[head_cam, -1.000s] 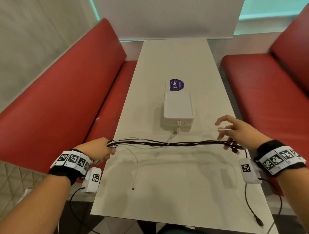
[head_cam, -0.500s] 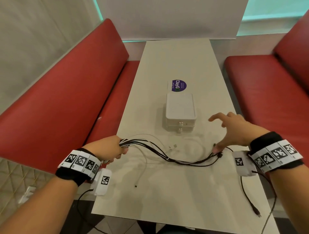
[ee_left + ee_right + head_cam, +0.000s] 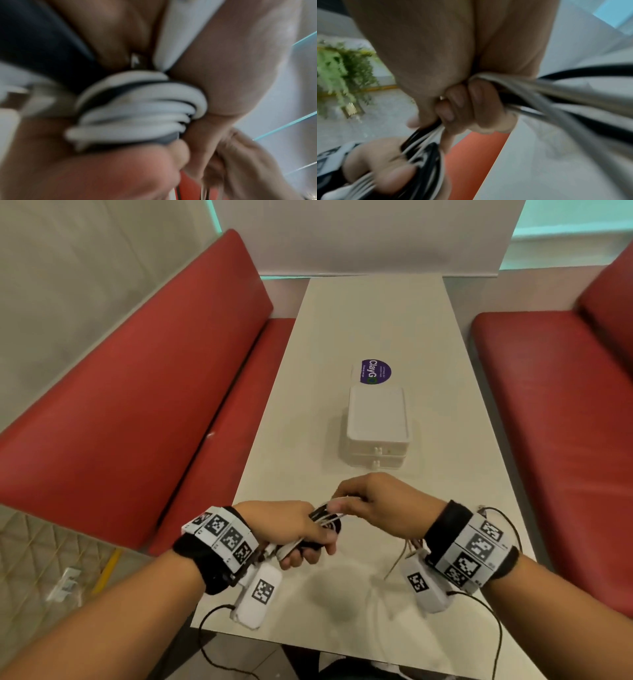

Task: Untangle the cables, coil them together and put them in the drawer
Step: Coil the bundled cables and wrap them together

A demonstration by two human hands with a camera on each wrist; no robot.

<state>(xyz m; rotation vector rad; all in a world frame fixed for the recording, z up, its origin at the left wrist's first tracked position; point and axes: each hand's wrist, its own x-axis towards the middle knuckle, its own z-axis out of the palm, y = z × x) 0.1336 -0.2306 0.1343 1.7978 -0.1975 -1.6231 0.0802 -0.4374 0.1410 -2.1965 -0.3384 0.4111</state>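
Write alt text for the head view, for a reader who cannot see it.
Two hands meet over the near end of a pale table: the left hand grips a coil of black and white cables, and the right hand holds the strands leading off it. Beyond them stands a small white drawer box, shut, with red benches on both sides.

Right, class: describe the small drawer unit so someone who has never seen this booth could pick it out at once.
Start at the long pale table between the two red benches. Along its middle, just beyond the two hands winding cables, stands the white drawer unit. It is the only boxy thing there: two stacked drawers with small front knobs, right in front of a flat purple sticker.
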